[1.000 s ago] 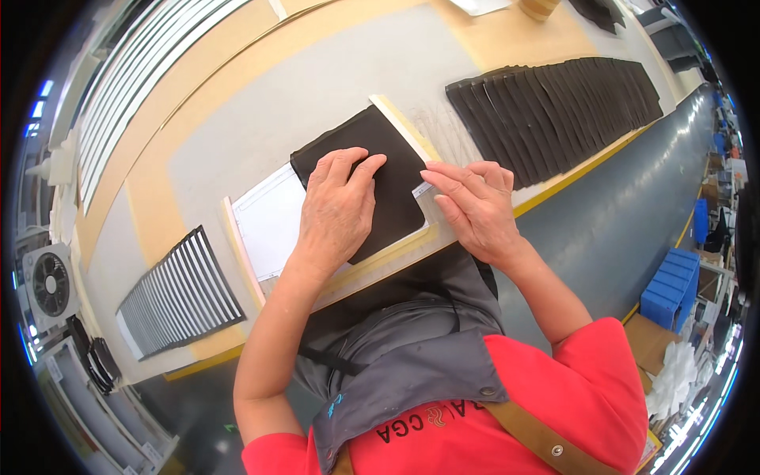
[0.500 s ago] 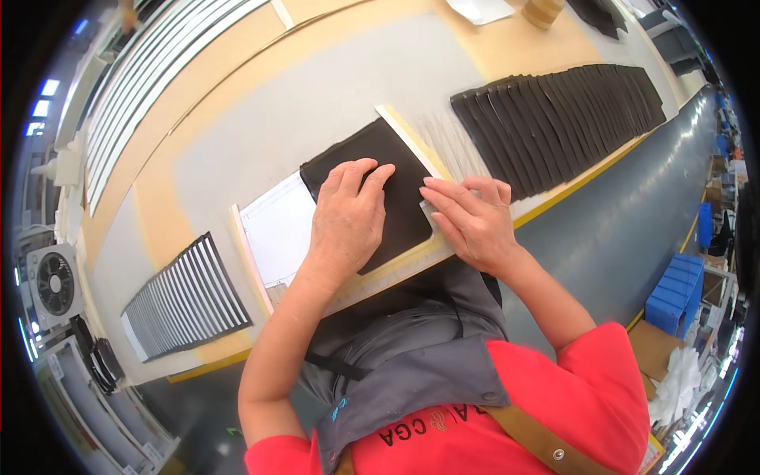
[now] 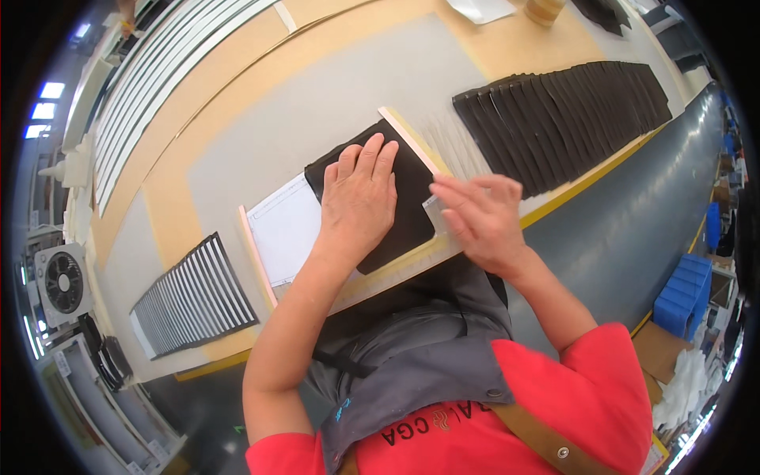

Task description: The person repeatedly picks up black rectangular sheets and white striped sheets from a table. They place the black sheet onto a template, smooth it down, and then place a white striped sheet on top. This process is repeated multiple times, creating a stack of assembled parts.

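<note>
My left hand (image 3: 360,194) lies on a black sheet piece (image 3: 408,198), its fingers stretched over the upper part. The black piece covers the right part of a white sheet (image 3: 277,226) with printed lines, between two raised pale strips. At the black piece's right edge is my right hand (image 3: 483,218), thumb and fingers bent together around a small pale, flat piece (image 3: 432,204) whose kind I cannot make out. Its fingertips are near the right raised strip (image 3: 412,142); the left strip (image 3: 255,249) stands beside the white sheet.
A fanned row of black pieces (image 3: 566,123) lies to the right on the table. On the left are overlapping black-and-white pieces (image 3: 194,297). Long white strips (image 3: 170,75) lie at the far left. A roll of tape (image 3: 545,9) sits at the back, and a fan (image 3: 63,279) stands past the left end.
My left hand has slid up the black piece, with its fingers straighter. My right hand has shifted slightly right, and more of the small pale piece shows. The view has shifted a little.
</note>
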{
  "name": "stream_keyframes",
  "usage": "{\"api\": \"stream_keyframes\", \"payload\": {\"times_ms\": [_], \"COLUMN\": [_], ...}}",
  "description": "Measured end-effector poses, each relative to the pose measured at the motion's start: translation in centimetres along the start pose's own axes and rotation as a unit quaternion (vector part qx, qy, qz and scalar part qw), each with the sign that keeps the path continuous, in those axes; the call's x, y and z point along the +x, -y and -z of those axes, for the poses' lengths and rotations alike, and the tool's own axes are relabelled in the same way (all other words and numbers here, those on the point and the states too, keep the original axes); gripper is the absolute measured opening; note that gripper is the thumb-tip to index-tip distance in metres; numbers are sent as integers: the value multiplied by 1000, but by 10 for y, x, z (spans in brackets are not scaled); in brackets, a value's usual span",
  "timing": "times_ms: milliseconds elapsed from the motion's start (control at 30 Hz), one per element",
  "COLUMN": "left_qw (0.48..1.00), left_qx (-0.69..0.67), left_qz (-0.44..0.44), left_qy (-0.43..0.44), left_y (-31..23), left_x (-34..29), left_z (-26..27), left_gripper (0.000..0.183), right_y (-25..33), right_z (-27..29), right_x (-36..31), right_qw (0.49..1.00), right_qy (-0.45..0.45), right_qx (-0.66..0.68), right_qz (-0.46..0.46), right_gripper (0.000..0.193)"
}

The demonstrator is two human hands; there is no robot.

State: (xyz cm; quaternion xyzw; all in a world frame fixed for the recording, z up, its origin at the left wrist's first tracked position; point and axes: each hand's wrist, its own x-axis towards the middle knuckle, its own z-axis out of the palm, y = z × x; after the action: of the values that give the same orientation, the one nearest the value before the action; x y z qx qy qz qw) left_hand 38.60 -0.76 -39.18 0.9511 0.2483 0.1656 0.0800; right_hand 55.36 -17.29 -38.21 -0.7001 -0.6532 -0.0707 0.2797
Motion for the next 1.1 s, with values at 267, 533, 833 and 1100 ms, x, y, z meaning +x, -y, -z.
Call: {"api": "stream_keyframes", "payload": {"times_ms": [267,533,833,1100], "left_qw": [999,999,996,986], "left_qx": [35,31,-60,-81], "left_qz": [-3,-10,38,45], "left_qy": [2,-17,-56,-141], "left_y": [-1,0,-2,-14], "left_x": [0,-1,-1,-62], "left_z": [-1,-1,-5,55], "left_gripper": [49,45,39,42], "right_y": [-14,6,4,-2], "right_z": [20,-9,-15,-20], "right_x": [9,1,0,6], "right_qw": [1000,999,1000,996], "right_qy": [4,19,5,10], "right_qx": [25,14,-3,-51], "right_qz": [-15,22,31,70], "right_gripper": [28,26,24,22]}}
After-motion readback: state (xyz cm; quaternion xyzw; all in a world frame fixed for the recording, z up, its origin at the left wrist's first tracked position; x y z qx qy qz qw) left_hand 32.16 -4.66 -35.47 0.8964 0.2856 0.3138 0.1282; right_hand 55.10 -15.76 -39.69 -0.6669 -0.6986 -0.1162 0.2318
